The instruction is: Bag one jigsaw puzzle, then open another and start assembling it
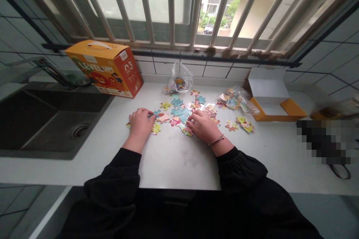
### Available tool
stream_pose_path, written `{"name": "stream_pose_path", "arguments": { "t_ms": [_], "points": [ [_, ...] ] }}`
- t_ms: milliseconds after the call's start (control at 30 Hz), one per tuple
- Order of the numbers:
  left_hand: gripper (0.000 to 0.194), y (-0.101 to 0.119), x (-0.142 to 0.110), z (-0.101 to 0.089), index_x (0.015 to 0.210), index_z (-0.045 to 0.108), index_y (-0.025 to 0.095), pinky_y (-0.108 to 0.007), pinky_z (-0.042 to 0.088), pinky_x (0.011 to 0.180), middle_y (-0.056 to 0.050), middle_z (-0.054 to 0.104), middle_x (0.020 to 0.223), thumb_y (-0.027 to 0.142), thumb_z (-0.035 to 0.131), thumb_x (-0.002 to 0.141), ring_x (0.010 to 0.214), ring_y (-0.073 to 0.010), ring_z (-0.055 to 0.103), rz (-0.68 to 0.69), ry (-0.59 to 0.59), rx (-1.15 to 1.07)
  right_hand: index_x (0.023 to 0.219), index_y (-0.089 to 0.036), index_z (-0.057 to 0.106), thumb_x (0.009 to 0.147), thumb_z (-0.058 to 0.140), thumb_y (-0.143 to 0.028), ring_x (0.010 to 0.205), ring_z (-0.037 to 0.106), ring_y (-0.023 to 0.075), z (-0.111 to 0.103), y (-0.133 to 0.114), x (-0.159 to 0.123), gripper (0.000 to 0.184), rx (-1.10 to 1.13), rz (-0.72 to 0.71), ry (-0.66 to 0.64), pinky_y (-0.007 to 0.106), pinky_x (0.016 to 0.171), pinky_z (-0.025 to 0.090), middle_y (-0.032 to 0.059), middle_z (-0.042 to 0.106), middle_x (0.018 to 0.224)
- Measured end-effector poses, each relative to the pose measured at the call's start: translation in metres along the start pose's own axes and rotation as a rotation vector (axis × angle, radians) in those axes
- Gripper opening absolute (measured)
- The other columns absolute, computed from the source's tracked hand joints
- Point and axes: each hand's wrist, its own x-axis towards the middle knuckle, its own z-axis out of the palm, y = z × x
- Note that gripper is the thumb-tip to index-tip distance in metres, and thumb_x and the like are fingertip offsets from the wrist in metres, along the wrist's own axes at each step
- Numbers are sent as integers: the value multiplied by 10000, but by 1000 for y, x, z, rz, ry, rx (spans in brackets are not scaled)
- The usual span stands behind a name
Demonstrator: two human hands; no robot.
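Note:
Loose jigsaw puzzle pieces in pink, blue, green and red lie in a cluster on the white counter. At the cluster's left side, my left hand is closed, its fingertips pinching the edge of a small teal puzzle piece. Over the right side, my right hand has its fingers curled in beside a light blue piece; whatever they grip is hidden. A green and pink piece lies just below those fingertips. Right of this hand are an orange and white piece and some yellow-green pieces.
An orange puzzle box stands behind the dark sink on the left. Clear bags of pieces, one at the back and one to the right, rest near an open yellow box. Window bars rise behind.

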Motion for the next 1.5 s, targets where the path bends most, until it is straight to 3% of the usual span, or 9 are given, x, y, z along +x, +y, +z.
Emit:
{"name": "stream_pose_path", "arguments": {
  "t_ms": [367,567,800,900,1033,1200,1300,1400,1500],
  "points": [
    [97,-3,1,6,958,775,224,-569,399,1227,-111,712,1310,314,777,920,1280,-365,633,-21,76,-173,1165,-184,745,1021,741,-384,1208,650,347,-9,2,-3,246,-289,389,-42,429,998,526,170,716,1245],
    [65,2,-3,-3,964,718,221,-498,481,1131,-93,761,1099,286,713,963,1115,-317,688,62,126,-309,1146,-188,744,1050,695,-404,1202,656,349,-15,-4,-2,241,-346,537,-78,436,947,540,168,731,1245],
    [67,6,-3,-2,921,707,230,-500,485,1050,-88,766,1018,282,729,957,1060,-326,678,251,79,-210,1214,-206,722,1017,729,-584,1229,623,362,-4,-7,2,427,-341,511,-38,462,942,547,196,665,1364],
    [108,4,-2,1,898,702,231,-498,488,1027,-88,750,1001,318,743,946,1040,-323,675,303,59,-185,1201,-214,719,1016,738,-557,1241,619,356,2,-1,4,390,-289,510,-23,460,951,545,182,656,1360],
    [145,12,-6,-3,919,673,228,-477,505,1007,-96,731,1023,344,666,1006,1045,-309,663,385,133,-256,1165,-197,686,994,784,-487,1219,642,336,6,7,6,350,-199,495,23,429,953,534,170,686,1306],
    [114,46,-18,0,1078,687,222,-483,507,1095,-103,754,1157,320,650,1035,1188,-306,671,547,72,-335,1148,-213,621,960,800,-285,925,724,244,6,7,8,269,30,477,74,340,816,508,57,773,1014],
    [420,74,-26,15,1356,645,180,-536,476,1198,-166,705,1397,341,737,979,1344,-349,621,578,-35,-316,1177,-225,620,1012,706,-281,788,734,203,5,5,9,194,188,477,99,300,735,486,8,777,878],
    [528,99,-30,30,1470,596,165,-529,468,1228,-180,683,1462,304,726,978,1391,-351,612,579,-102,-313,1189,-227,653,1082,582,-343,833,758,194,4,2,8,173,283,406,104,297,777,525,33,811,960],
    [391,111,-29,36,1402,658,176,-490,521,1162,-155,738,1368,221,624,1015,1308,-327,668,547,-112,-311,1176,-233,691,1101,500,-325,985,765,207,2,-1,7,225,291,296,73,315,887,552,56,813,1108]
  ]
}}
